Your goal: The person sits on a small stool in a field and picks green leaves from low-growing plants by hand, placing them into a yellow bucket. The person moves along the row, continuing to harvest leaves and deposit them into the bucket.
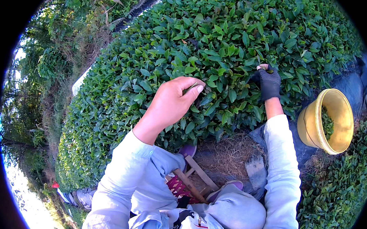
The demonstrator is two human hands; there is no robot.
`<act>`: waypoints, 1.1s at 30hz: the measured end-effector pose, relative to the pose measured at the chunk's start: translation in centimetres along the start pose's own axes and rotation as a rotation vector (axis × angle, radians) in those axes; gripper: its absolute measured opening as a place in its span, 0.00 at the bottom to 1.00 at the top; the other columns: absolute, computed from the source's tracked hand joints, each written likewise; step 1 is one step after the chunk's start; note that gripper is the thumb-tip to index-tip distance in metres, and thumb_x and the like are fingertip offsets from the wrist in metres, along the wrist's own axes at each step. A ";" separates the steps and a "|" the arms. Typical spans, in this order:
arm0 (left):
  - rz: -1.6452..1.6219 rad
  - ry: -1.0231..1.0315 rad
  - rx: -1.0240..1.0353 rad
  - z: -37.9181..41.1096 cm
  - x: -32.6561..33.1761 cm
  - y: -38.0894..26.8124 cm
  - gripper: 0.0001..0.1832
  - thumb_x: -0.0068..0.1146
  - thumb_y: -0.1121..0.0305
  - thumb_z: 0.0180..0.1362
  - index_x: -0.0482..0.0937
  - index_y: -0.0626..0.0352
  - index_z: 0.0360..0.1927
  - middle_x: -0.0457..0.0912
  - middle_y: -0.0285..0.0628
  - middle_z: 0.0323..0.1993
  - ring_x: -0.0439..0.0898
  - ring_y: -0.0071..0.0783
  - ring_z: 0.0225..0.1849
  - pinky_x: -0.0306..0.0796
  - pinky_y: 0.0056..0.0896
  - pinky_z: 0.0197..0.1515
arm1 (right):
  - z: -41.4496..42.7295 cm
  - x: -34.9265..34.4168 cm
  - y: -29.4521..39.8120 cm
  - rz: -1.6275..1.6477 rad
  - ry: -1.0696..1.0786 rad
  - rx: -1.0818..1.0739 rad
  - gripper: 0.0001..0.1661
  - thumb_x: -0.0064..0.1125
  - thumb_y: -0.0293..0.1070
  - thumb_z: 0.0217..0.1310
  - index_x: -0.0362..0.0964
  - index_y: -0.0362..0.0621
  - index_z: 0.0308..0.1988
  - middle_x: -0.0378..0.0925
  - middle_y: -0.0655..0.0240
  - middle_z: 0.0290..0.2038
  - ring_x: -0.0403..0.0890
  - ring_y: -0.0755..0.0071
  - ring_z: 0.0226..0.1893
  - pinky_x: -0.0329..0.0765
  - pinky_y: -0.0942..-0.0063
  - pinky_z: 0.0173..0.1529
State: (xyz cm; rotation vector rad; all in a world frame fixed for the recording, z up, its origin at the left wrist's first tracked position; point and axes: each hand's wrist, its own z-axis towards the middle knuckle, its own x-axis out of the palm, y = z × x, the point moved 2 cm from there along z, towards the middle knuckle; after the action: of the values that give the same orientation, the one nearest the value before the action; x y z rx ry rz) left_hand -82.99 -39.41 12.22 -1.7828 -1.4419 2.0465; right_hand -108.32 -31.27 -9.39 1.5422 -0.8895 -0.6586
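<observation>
My bare left hand [175, 98] is over the near side of a clipped tea bush [204, 51]. Its thumb and forefinger pinch together, and a thin piece of green sprig [191, 86] shows between them. Farther right, my right hand [268, 79] wears a dark dotted glove that leaves the thumb tip bare. Its fingers are curled at the leaves, with a bit of green leaf [269, 71] in them. A yellow bucket [306, 124] stands tilted to the right of my right forearm. Loose green leaves [327, 123] lie inside it.
Beneath me is a low wooden stool [192, 185] with a woven purple seat, between my knees. Dry grass [228, 153] and dark ground sheeting [350, 82] cover the soil. Another row of bushes [333, 197] borders the lower right. Wild growth [59, 63] rises at the left.
</observation>
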 end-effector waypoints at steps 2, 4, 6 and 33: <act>-0.029 0.004 0.021 0.7 0.0 -0.3 0.12 0.51 0.66 0.58 0.77 0.62 0.42 0.79 0.42 0.38 0.76 0.28 0.39 0.68 0.26 0.43 | 0.5 -0.7 -0.6 0.036 0.044 0.003 0.09 0.59 0.28 0.51 0.73 0.38 0.36 0.77 0.69 0.30 0.74 0.77 0.29 0.70 0.79 0.39; -0.031 -0.017 0.040 1.1 -0.5 -0.5 0.12 0.51 0.66 0.58 0.77 0.62 0.42 0.79 0.42 0.37 0.76 0.28 0.38 0.68 0.27 0.43 | 0.2 0.2 0.6 -0.046 0.101 0.018 0.11 0.60 0.29 0.50 0.73 0.38 0.36 0.77 0.67 0.31 0.75 0.75 0.31 0.70 0.79 0.40; -0.036 -0.024 0.039 1.5 -0.9 -0.1 0.12 0.51 0.66 0.58 0.77 0.63 0.42 0.79 0.42 0.37 0.76 0.28 0.38 0.68 0.27 0.43 | -0.2 1.2 1.7 -0.118 0.103 -0.004 0.11 0.60 0.29 0.50 0.73 0.38 0.37 0.78 0.66 0.31 0.75 0.74 0.32 0.70 0.78 0.41; -0.514 -0.129 0.068 6.5 -6.3 1.1 0.14 0.52 0.62 0.57 0.78 0.58 0.43 0.77 0.29 0.26 0.61 0.10 0.16 0.58 0.15 0.18 | -7.3 7.2 7.5 -1.069 0.121 -0.168 0.17 0.60 0.36 0.46 0.74 0.48 0.41 0.76 0.58 0.35 0.77 0.55 0.39 0.72 0.65 0.45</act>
State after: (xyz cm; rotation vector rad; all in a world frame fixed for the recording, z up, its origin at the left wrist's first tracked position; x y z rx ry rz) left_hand -85.67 -47.53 15.44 -1.1130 -1.6273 1.9264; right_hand -99.77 -33.44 -0.32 1.8179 0.1649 -1.3223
